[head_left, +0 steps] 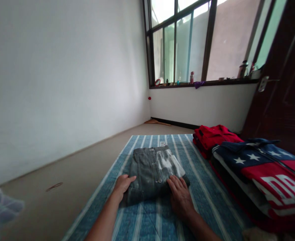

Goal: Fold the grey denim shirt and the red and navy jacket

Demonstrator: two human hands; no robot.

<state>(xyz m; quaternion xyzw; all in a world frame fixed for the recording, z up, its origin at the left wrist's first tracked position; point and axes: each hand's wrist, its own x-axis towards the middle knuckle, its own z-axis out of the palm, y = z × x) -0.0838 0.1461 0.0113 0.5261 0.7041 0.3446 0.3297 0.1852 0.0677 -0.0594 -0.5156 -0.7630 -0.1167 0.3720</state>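
A folded grey denim jacket with buttons down its front and a whitish patch on its right side lies flat on a blue striped cloth. At its lower left edge, my left hand pinches the cloth with the thumb on top; the other fingers are partly hidden. My right hand rests palm down on the lower right part, fingers stretched over the denim. The right thumb is out of sight.
To the right stand piles of folded clothes, among them a red garment and a zipped jacket with stars. Small items line the windowsill. A dark door is at the right, a white wall at the left.
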